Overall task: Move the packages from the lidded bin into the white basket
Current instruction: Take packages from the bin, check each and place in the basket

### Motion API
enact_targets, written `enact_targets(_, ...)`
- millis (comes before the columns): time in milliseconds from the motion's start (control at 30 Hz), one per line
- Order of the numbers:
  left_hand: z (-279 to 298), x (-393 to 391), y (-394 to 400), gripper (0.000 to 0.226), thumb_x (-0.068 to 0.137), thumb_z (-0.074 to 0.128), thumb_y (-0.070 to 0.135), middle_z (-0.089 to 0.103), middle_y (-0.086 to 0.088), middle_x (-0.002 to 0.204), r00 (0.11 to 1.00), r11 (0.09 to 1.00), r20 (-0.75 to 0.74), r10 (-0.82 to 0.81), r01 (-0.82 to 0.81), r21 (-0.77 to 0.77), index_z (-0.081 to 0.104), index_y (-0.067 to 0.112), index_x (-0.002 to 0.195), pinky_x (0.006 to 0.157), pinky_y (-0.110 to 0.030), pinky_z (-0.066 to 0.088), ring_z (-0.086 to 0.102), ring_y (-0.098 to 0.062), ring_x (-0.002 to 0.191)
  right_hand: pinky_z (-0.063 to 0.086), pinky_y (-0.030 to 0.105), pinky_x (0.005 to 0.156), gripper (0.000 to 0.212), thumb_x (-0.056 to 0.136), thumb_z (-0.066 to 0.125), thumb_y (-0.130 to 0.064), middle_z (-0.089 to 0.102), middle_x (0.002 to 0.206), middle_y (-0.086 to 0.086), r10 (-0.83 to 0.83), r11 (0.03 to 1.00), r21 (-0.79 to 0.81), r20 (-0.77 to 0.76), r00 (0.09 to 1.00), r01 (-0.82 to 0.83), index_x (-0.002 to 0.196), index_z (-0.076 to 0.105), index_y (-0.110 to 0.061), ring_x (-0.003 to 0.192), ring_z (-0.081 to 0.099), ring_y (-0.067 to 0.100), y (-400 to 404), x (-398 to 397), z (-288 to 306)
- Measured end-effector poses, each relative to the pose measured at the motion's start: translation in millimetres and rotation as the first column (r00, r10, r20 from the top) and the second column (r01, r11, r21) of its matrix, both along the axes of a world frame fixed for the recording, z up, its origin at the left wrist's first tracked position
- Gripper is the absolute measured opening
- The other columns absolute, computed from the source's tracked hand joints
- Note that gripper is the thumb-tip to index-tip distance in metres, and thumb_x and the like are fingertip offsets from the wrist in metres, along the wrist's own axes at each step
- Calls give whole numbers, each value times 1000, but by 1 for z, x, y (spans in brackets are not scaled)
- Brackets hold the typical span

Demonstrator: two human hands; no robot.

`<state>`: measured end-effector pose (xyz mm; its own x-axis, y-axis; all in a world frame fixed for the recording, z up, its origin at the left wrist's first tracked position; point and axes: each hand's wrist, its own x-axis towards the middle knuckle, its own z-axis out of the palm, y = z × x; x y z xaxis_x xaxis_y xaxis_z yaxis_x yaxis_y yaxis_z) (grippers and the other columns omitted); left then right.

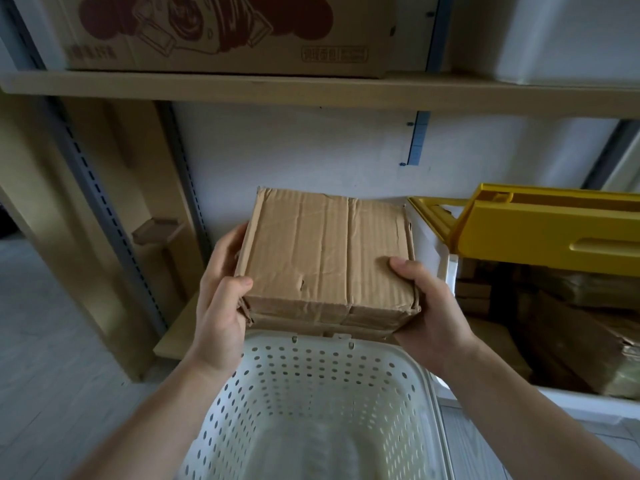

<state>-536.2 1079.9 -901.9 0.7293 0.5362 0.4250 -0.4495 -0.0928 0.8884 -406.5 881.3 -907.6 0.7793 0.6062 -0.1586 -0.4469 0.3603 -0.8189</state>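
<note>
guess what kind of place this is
Probably a storeroom or stockroom: wooden shelving on slotted metal uprights, a printed cardboard carton stored above, and a yellow-lidded bin full of brown packages.

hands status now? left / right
Left hand: gripping the cardboard package at its left edge.
Right hand: gripping the same package at its right corner.

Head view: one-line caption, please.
Both hands, left and right, hold a cardboard box above the white basket.
</note>
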Motion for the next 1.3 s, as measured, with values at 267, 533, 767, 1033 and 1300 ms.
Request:
enact_targets(267, -8, 10, -4, 58, 72, 56, 36, 68, 6, 118, 999, 992, -51, -16, 22, 121, 54, 36, 130, 88, -37, 58, 64, -22, 115, 61, 42, 75, 56, 76, 67, -22, 71, 122, 11, -31, 997, 75, 66, 997, 26, 131, 57, -20, 103, 72, 28, -11, 11, -2)
enact_targets(533, -4, 15, -17, 53, 91, 70, 25, 61, 11, 121, 951, 926, -175, 256, -188, 329, 39, 37, 133, 74, -23, 60, 68, -3, 98, 58, 46, 88, 72, 75, 76, -34, 66, 133, 4, -26, 1000, -12, 193, 981, 29, 142, 50, -35, 121, 65, 29, -12, 12, -7)
enact_targets(767, -6, 25, -37, 83, 75, 47, 80, 27, 11, 140, 865, 854, -335, 373, -179, 489, 15, 58, 148, 102, -38, 36, 35, -10, 127, 52, 28, 73, 37, 98, 52, -37, 74, 99, -1, -28, 999, -27, 276, 961, 37, 126, 68, -18, 88, 71, 10, -21, 18, -2)
enact_targets(1033, -11, 38, -44, 78, 72, 36, 94, 44, 17, 144, 952, 989, -289, 103, -69, 128, 23, 66, 144, 114, -55, 34, 37, -16, 141, 58, 28, 64, 36, 95, 46, -8, 70, 91, 9, 24, 988, 145, 208, 978, -55, 113, 75, -18, 72, 65, 17, -18, 13, 4)
enact_targets(1300, -3, 41, -56, 61, 100, 31, 64, 52, 15, 149, 970, 987, -194, -148, 157, 33, 24, 46, 157, 113, -47, 44, 55, -8, 134, 52, 53, 93, 62, 74, 85, -50, 68, 111, 19, 186, 963, 126, 322, 928, -237, 120, 71, -10, 103, 65, 38, -16, 11, -5)
